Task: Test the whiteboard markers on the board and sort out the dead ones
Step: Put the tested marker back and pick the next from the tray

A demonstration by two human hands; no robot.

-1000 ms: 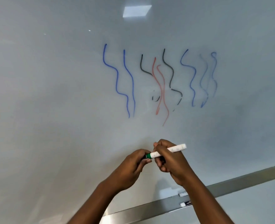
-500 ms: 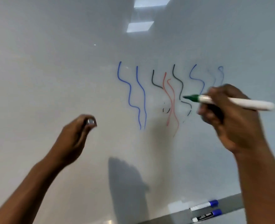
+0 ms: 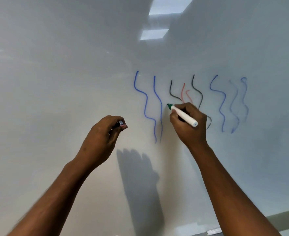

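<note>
A white-barrelled green marker (image 3: 184,115) is gripped by my right hand (image 3: 189,124), its uncapped green tip touching the whiteboard (image 3: 63,74) between a blue line and a black line. My left hand (image 3: 104,133) is raised to the left and holds the marker's cap (image 3: 119,124) in curled fingers; only its end shows. Several wavy test lines in blue, black and red (image 3: 191,99) cover the board above and beside my right hand. No green line shows at the tip.
The board's metal tray edge (image 3: 283,220) crosses the bottom right corner, with a white marker end (image 3: 213,231) just visible beside my right forearm. Ceiling lights reflect near the board's top. My hands cast a shadow low on the board.
My hands pulled the cap off and parted. My right hand then swung the marker left and down until its tip met the board. My left hand kept the cap, staying raised at the left.
</note>
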